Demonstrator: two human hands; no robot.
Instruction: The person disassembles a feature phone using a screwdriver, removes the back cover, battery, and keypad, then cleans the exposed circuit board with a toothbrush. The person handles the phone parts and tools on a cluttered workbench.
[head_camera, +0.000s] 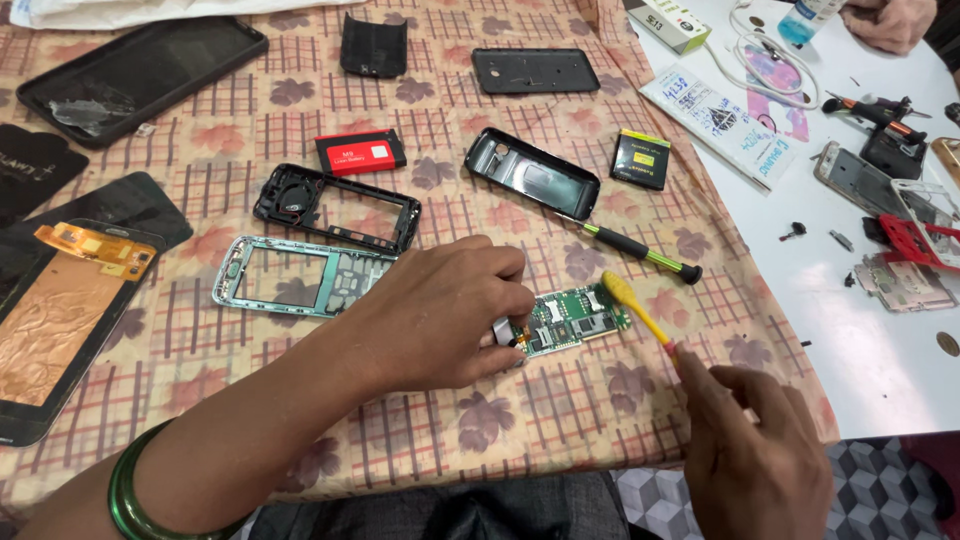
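Near the table's front edge, the right hand (755, 455) pinches the thin stem of a yellow-headed plastic brush (632, 308), fingers closed around it, its tip angled down at a small green circuit board (575, 317). The left hand (440, 315) pins that board flat on the checked floral tablecloth (560, 400), fingertips curled shut on its left end to steady it. Beyond lie a green-handled screwdriver (640, 250), 2 empty phone frames, a red battery (361, 152) and, toward the far edge, a black back cover (534, 70).

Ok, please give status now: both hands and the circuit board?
Left hand pins green circuit board on cloth. Right hand holds yellow brush at its edge. Screwdriver lies close behind.
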